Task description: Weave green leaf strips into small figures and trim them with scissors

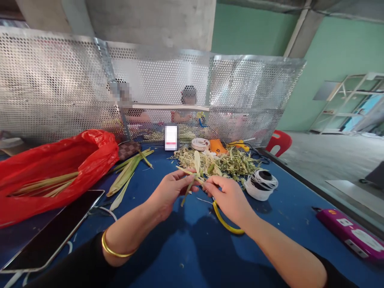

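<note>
Between my two hands, above the middle of the table, are pale green plant leaf strips [197,162] folded or crossed over one another. My left hand [178,184] pinches the strips from the left, with one end hanging below the fingers. From the right, the closed fingertips of my right hand [223,192] grip a strip of the same bundle. Just below that hand lies a yellow-handled tool [223,224], partly covered by my wrist. Behind the hands is a heap of dry leaf scraps [237,163]. A spool of white cord [261,185] stands right of it.
At left are a red plastic bag [99,148] with long leaves, loose leaves [124,176] and a tablet [57,232]. A phone [171,137], a tape roll [200,144] and a yellow corded tool [239,145] sit at the back. A purple box [351,232] lies right. People sit behind the perforated screen [159,76].
</note>
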A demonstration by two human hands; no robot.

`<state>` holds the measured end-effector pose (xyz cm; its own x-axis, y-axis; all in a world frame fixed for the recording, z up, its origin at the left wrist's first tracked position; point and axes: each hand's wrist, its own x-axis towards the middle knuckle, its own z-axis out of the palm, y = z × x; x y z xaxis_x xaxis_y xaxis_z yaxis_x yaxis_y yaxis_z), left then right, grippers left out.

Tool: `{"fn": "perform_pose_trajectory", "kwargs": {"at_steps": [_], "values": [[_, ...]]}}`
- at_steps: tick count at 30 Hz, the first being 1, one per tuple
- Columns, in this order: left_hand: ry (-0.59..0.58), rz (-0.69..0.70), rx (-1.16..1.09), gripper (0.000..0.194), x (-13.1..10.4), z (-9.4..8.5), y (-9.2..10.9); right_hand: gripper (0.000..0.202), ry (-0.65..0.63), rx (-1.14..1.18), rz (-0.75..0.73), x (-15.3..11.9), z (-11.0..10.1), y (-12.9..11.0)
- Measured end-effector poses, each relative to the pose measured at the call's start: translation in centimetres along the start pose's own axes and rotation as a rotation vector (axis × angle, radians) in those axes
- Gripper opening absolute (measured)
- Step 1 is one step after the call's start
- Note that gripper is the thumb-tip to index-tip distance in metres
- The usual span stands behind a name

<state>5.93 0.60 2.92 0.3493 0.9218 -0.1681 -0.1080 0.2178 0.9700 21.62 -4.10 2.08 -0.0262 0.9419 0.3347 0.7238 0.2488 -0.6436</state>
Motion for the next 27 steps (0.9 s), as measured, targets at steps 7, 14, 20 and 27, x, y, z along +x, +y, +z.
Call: {"fn": "perform_pose_trajectory", "kwargs": {"at_steps": [7, 14, 20, 27], "values": [[-0.037, -0.047, -0.144, 0.024, 0.1, -0.2, -0.1, 0.030, 0.057, 0.127, 0.096, 0.4, -0.7, 0.0], [-0.064, -0.110, -0.064, 0.021, -0.7, 0.6, -0.9, 0.028, -0.032, 0.693, 0.255, 0.7, -0.5, 0.3], [-0.077, -0.100, 0.047, 0.025, -1.0, 1.5, -1.8, 0.021, -0.003, 0.839, 0.335, 0.8, 0.5, 0.5], [-0.146, -0.079, 0.052, 0.017, -1.2, 1.7, -2.3, 0.024, 0.099, 0.841, 0.343, 0.2, 2.2, 0.6]]}}
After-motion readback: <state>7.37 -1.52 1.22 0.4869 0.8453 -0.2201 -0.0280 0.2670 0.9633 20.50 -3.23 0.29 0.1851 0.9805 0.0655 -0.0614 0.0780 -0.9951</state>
